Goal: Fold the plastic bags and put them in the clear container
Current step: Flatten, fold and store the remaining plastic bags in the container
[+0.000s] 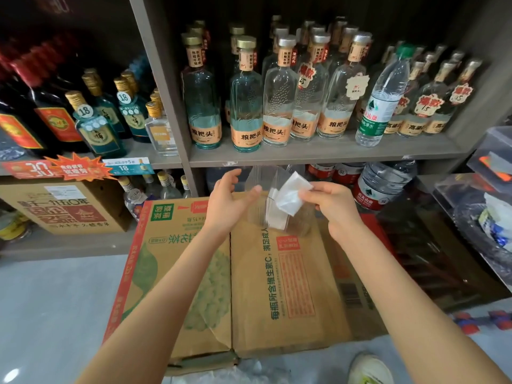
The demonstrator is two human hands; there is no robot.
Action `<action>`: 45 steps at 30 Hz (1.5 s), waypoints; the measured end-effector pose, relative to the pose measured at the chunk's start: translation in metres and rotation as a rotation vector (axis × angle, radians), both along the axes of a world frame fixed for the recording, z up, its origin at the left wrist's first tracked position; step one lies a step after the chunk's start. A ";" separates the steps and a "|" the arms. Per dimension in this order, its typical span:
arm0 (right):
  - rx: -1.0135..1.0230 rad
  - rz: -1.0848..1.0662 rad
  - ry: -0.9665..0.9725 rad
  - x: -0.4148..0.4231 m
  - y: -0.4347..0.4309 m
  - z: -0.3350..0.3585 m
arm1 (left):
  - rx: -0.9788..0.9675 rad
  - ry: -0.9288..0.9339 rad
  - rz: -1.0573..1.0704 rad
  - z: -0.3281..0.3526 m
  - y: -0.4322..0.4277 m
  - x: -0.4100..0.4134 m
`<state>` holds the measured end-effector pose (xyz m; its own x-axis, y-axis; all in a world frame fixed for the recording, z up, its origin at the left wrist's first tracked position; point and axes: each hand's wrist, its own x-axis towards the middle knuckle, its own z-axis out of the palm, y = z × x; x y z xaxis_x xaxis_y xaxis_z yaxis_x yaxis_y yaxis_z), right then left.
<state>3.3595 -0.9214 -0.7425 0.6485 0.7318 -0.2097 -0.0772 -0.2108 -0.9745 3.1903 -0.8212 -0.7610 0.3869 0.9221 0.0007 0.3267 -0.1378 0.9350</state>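
Now — left hand (227,200) open, palm inward | right hand (329,206) pinching bag (291,195)

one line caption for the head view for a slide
Right hand pinches a folded plastic bag at the clear container on a cardboard box, left hand open beside it.

Soft, even indoor light falls on the cardboard box (277,286), leaving almost no shadow. Above and left of the box, the shelf (318,156) recesses sink into darkness. The folded plastic bag (289,196) over its far edge bleaches near white. A glare spot marks the floor (55,300) left of its near corner. Wide-angle distortion tilts the bottles (246,106) above the box outward, and fine detail is smeared.
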 end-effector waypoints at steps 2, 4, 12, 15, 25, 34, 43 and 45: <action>-0.011 0.011 -0.024 0.007 0.013 -0.003 | -0.179 -0.025 -0.073 -0.002 0.012 0.009; -0.044 0.031 -0.065 0.012 0.024 -0.010 | -0.278 -0.089 -0.154 -0.006 0.016 0.013; -0.123 0.122 -0.557 0.004 0.029 -0.032 | -0.210 -0.221 -0.161 -0.019 -0.001 -0.004; -0.093 0.107 -1.044 -0.004 0.025 -0.037 | -0.156 -0.266 -0.138 -0.022 -0.014 -0.010; -0.040 0.164 -1.412 -0.012 0.018 -0.033 | -0.129 -0.305 -0.101 -0.035 -0.030 -0.019; -0.137 0.248 -1.379 -0.005 0.008 -0.037 | -0.109 -0.296 -0.094 -0.036 -0.036 -0.022; -0.441 0.411 -1.446 -0.016 0.021 -0.030 | -0.064 -0.271 -0.116 -0.039 -0.045 -0.029; -0.495 0.402 -1.438 -0.018 0.024 -0.031 | -0.057 -0.269 -0.120 -0.040 -0.044 -0.028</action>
